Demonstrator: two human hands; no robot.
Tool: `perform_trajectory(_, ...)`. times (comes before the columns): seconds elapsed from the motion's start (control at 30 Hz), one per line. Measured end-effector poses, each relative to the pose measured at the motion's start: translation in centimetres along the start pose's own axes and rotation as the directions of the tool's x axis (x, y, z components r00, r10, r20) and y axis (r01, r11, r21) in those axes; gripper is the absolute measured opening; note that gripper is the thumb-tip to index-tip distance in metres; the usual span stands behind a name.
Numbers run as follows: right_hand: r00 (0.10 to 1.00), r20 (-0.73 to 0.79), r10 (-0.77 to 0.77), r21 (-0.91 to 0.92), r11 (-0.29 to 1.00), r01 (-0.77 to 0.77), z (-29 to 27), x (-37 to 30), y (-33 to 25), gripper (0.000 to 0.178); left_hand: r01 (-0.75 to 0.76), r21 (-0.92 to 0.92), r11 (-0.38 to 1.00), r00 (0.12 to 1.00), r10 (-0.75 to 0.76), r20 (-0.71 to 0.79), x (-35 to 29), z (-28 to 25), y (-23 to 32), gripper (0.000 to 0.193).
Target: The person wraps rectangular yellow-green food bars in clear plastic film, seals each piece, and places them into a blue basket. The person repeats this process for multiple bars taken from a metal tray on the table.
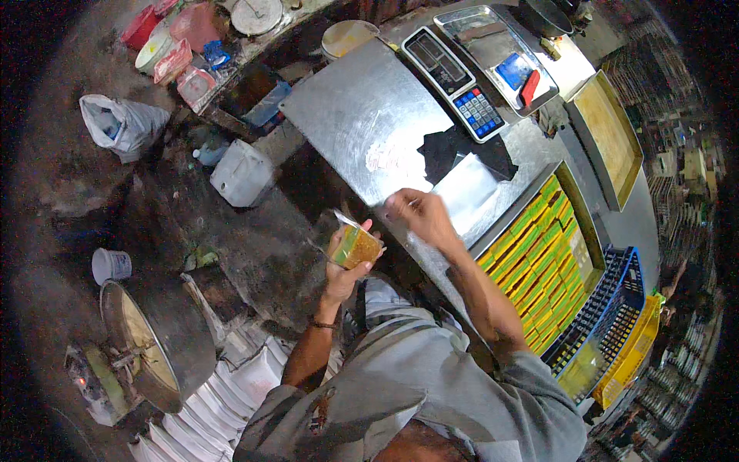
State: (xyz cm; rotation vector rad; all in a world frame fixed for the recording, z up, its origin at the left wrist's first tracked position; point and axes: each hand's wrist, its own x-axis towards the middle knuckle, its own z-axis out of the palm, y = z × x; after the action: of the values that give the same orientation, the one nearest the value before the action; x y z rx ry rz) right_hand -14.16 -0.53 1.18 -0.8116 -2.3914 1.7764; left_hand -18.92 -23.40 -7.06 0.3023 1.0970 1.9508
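In my left hand [350, 266] is a clear-wrapped packet [359, 245], with a green and golden-brown slab showing through the film. Its thumb and fingers close around the lower part, while loose film sticks up at the top. My right hand [422, 218] is raised beside the table's near edge, fingers curled together and slightly blurred. Whether anything small is pinched there cannot be made out. Next to my right forearm lies a metal tray [591, 260] packed with rows of green, yellow and brown pieces [535, 266]. White sheets [466, 189] and black material [443, 154] lie beyond the right hand.
A digital scale [454, 81] stands on the metal table [339, 100], with a red-handled item [529, 88] on its pan. Blue [627, 285] and yellow [647, 335] crates adjoin the tray. At left are a large metal drum [181, 346] and a white jerrycan [242, 173].
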Motion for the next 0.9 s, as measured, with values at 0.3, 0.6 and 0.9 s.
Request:
perform_trajectory(0.3,0.918,-0.298,-0.26,-0.759,0.648,-0.063,-2.1,8.2,11.3,0.032,-0.021,-0.154,0.988,0.998,0.012,-0.056,-2.2,-2.0,2.4,0.077)
perform_trajectory(0.6,0.941,-0.324,0.097,-0.25,0.95,-0.184,-3.5,8.5,10.4,0.017,0.019,-0.034,0.999,1.0,-0.018,0.023,-0.1,-0.9,3.6,0.079)
perform_trajectory(0.9,0.913,-0.405,-0.046,-0.172,0.985,-0.026,-4.3,7.3,10.7,0.024,0.067,0.08,0.995,0.992,-0.075,0.102,4.2,1.1,5.1,0.074)
